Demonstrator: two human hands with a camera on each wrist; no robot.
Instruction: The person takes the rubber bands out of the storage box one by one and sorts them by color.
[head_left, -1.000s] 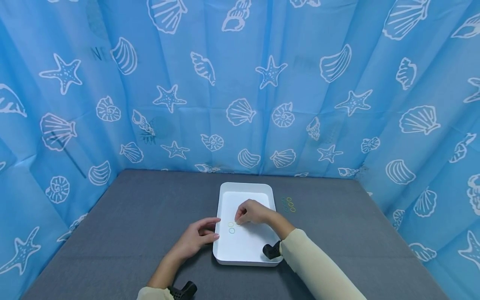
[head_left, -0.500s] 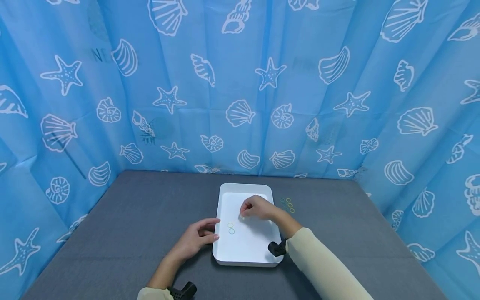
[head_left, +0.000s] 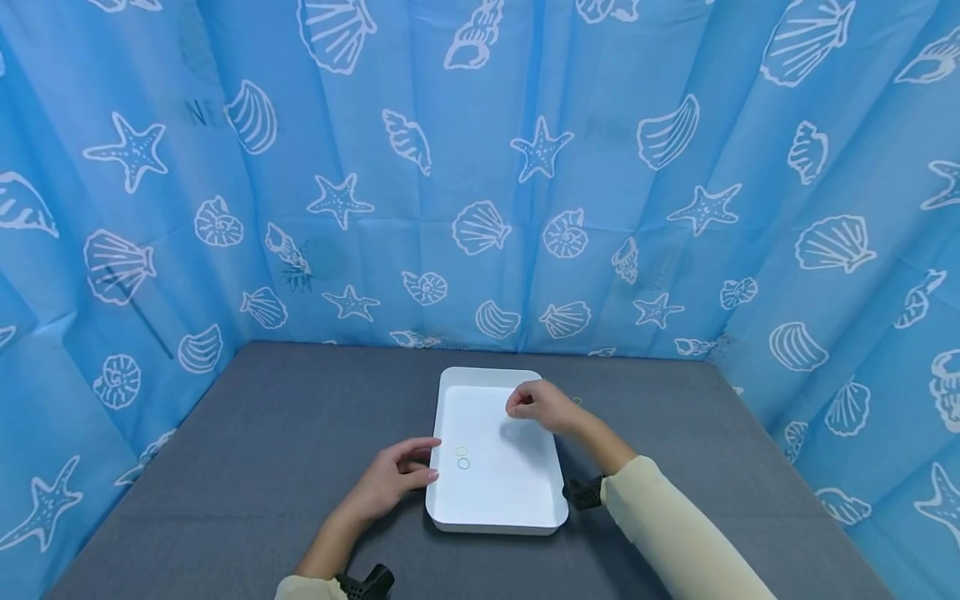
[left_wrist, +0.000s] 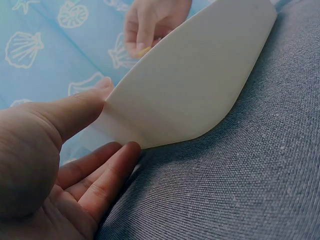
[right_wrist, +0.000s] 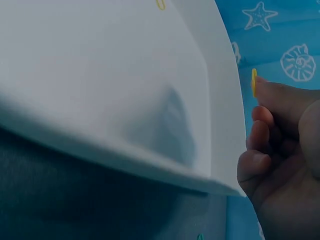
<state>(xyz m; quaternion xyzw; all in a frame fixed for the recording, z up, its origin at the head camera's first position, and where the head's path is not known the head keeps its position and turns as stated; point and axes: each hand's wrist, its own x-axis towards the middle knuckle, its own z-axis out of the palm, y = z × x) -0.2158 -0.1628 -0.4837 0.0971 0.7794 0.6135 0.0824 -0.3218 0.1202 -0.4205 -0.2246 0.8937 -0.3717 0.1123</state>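
In the head view a white tray (head_left: pixel 495 500) rests on the grey tabletop. My left hand (head_left: pixel 397 475) touches its left wall, the thumb and fingertips spread against the rim and the outer side, as the left wrist view shows. Over the tray's right part, my right hand (head_left: pixel 542 407) pinches a small thin yellow ring (right_wrist: pixel 254 82) between thumb and fingertip. The ring is raised clear of the tray floor. Two rings lie inside the tray toward the left: a yellowish ring (head_left: pixel 461 451) and a bluish-green ring (head_left: pixel 463 464) just below it.
Beyond the tray's right edge, a yellow ring (head_left: pixel 577 401) shows on the table; my right forearm hides others there. A green ring (right_wrist: pixel 200 237) peeks in at the bottom of the right wrist view. A blue shell-patterned curtain (head_left: pixel 480 167) hangs behind the grey tabletop (head_left: pixel 330 400).
My right hand has lifted the yellow ring from beside the other rings and moved right and toward the back of the tray. The left hand and tray have stayed put.
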